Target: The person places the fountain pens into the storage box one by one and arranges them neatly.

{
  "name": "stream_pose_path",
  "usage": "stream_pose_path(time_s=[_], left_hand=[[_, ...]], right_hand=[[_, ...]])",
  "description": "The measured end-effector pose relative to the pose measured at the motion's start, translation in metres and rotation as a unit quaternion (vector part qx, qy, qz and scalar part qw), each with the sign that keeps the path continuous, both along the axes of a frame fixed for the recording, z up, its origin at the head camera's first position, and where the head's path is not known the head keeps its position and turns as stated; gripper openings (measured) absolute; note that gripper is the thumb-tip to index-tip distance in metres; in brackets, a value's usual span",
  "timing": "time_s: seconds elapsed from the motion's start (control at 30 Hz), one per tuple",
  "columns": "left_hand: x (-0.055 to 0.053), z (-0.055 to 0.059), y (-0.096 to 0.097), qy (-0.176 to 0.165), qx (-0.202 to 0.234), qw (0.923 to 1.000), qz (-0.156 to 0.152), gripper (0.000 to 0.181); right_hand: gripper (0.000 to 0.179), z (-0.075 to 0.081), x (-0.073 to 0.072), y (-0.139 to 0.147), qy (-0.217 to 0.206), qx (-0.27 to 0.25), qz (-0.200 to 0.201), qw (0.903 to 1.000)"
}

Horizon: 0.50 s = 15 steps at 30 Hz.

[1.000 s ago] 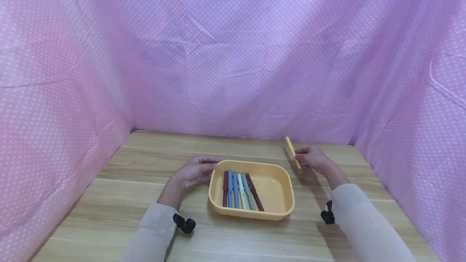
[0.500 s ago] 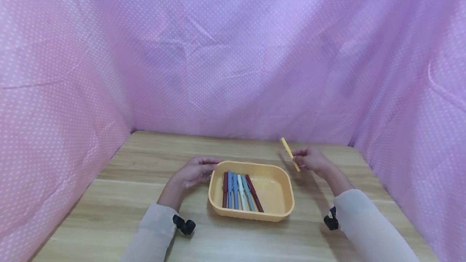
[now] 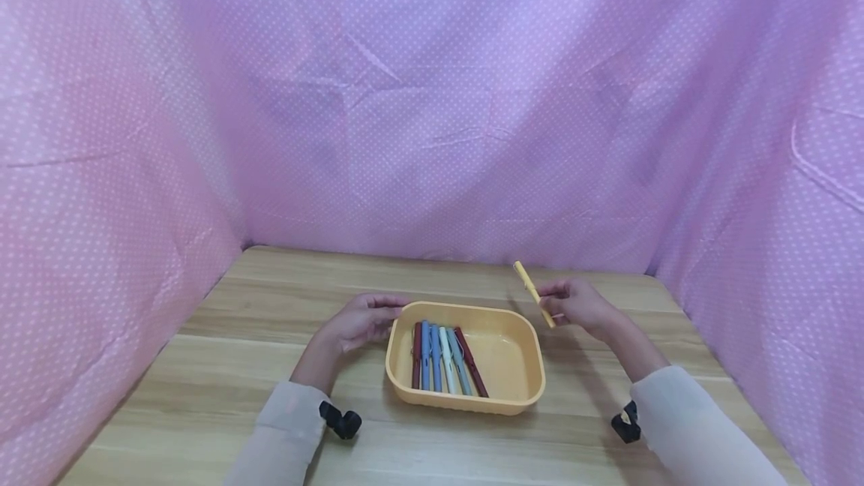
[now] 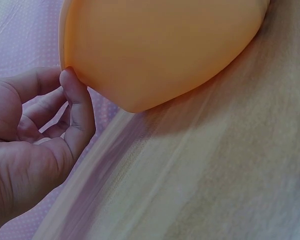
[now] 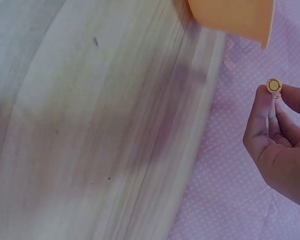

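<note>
My left hand [image 3: 364,319] is at the far left corner of a yellow-orange plastic tray [image 3: 509,366]. In the left wrist view its thumb and forefinger pinch the edge of the tray [image 4: 160,55]. Several clipped pens [image 3: 446,358] lie side by side in the tray's left half, dark red, blue, pale mint and grey-green; the rightmost dark red one slants. To the right of the tray, my right hand [image 3: 579,307] holds a yellow pen [image 3: 528,283] between thumb and fingers, tilted with its far end up and left. The right wrist view shows that pen [image 5: 274,85] end-on.
A wood-grain table [image 3: 223,366] carries the tray. Pink dotted cloth [image 3: 432,133] hangs behind it and along both sides. Each sleeve cuff bears a small black wrist camera [image 3: 340,421].
My right hand has drawn slightly nearer with the yellow pen, whose far end has swung left and down. The left hand and the tray stay put.
</note>
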<state>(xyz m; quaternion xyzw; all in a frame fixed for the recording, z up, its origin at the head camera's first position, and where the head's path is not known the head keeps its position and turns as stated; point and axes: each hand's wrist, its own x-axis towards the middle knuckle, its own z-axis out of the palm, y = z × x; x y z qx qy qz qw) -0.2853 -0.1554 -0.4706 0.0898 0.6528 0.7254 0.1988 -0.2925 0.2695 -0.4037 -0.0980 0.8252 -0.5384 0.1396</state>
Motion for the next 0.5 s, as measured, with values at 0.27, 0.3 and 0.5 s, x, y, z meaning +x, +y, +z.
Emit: stream_pose_path(time_s=[0.27, 0.3, 0.5], left_hand=[[0.001, 0.000, 0.000, -0.002, 0.002, 1.0000, 0.002, 0.039], [0.000, 0.000, 0.000, -0.002, 0.002, 1.0000, 0.001, 0.039], [0.000, -0.002, -0.001, 0.001, 0.006, 1.0000, -0.005, 0.038]], right_hand=[[0.038, 0.007, 0.012, -0.007, -0.006, -0.010, 0.010, 0.9999], [0.037, 0.008, 0.014, -0.007, -0.007, -0.011, 0.010, 0.9999], [0.038, 0.009, 0.022, -0.015, -0.017, -0.025, 0.022, 0.9993]])
